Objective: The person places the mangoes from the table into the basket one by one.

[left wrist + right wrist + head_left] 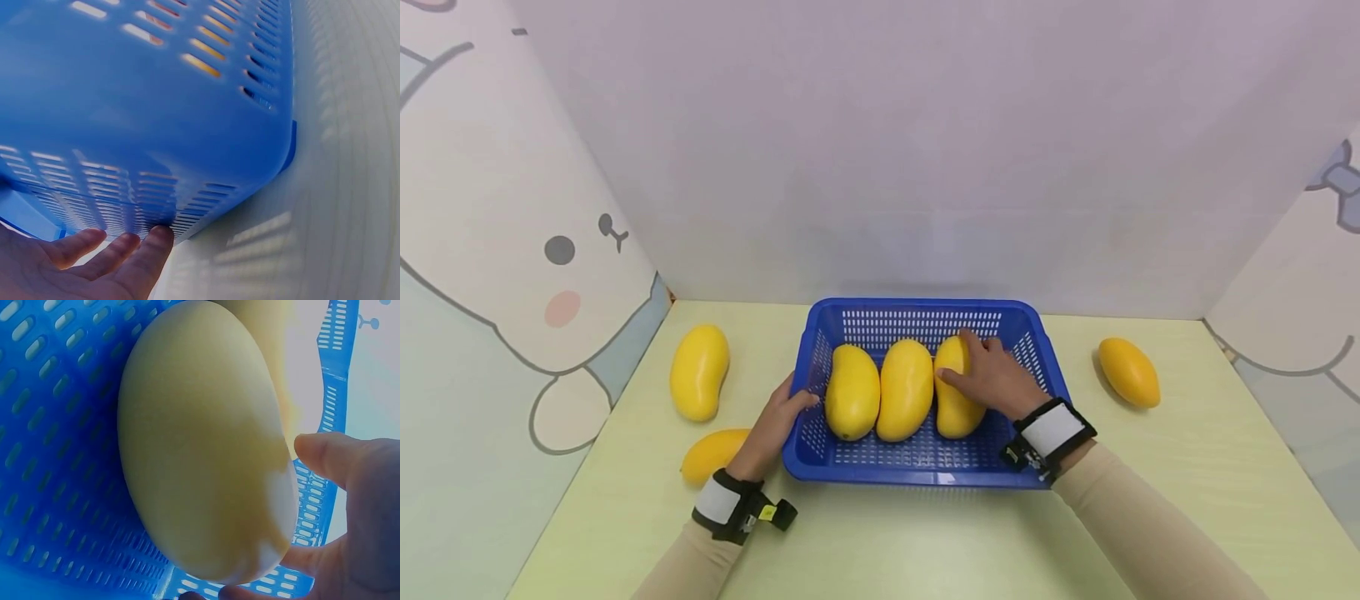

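Your right hand (996,375) has its fingers curled over the top of the rightmost mango (957,392), thumb (325,456) against its side, so it is gripped, lying in the blue basket (917,467) touching the middle mango (906,389). Settle it flat against that neighbour before loosening your grip (the far-left mango (852,392) already lies snug). Your left hand (775,425) is open, straight fingers (134,250) pressed on the basket's left wall; I'd judge that enough bracing. Three more mangoes (699,372) lie on the table (887,542).
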{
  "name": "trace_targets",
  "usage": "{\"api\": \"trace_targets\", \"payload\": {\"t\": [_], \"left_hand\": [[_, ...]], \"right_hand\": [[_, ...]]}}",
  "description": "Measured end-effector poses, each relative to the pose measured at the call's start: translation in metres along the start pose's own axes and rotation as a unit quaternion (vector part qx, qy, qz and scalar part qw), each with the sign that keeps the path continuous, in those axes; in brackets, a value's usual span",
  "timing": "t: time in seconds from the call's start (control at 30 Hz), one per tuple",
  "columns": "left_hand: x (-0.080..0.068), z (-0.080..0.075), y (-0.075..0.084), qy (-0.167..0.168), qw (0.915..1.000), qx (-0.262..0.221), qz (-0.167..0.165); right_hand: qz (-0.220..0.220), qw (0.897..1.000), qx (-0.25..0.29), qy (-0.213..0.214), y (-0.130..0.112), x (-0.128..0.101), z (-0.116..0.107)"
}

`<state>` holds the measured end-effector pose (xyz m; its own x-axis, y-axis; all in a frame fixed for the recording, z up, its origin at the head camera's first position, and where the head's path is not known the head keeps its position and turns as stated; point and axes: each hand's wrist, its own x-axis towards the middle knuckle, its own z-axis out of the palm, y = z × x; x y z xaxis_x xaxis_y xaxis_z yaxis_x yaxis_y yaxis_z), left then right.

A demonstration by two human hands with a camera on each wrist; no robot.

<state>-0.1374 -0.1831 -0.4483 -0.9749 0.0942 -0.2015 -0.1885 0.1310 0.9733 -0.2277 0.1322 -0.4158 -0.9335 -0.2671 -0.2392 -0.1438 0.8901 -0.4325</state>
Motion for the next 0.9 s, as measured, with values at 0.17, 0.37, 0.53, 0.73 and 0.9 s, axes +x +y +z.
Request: {"api": "trace_targets", "payload": {"t": [0.17,0.37,0.53,0.73,0.9], "left_hand": [[0.0003,-0.0011,0.0003,-0.003,1.0,-0.002,0.003],[0.0005,-0.0016,0.0015,-0.006,1.0,-0.006,0.005],[-0.0011,-0.0008,0.0018,-0.004,0.9999,-0.005,0.008],[-0.0023,0.0006,0.0013,-0.005,0.9999,-0.006,0.008],[-0.0023,0.001,0.0007,-0.005,0.9999,-0.01,0.011]], "right_hand": [[-0.01,1.0,-0.002,0.018,-0.0001,0.0004,0.0006],[-0.021,0.999,-0.008,0.031,-0.0003,0.0006,0.0001],[-0.024,0.999,-0.003,0.039,-0.0012,0.0003,-0.0001],[-0.034,0.998,-0.002,0.06,-0.0012,-0.0014,-0.001],[-0.056,0.996,0.009,0.075,-0.0019,-0.0033,-0.0028]]}}
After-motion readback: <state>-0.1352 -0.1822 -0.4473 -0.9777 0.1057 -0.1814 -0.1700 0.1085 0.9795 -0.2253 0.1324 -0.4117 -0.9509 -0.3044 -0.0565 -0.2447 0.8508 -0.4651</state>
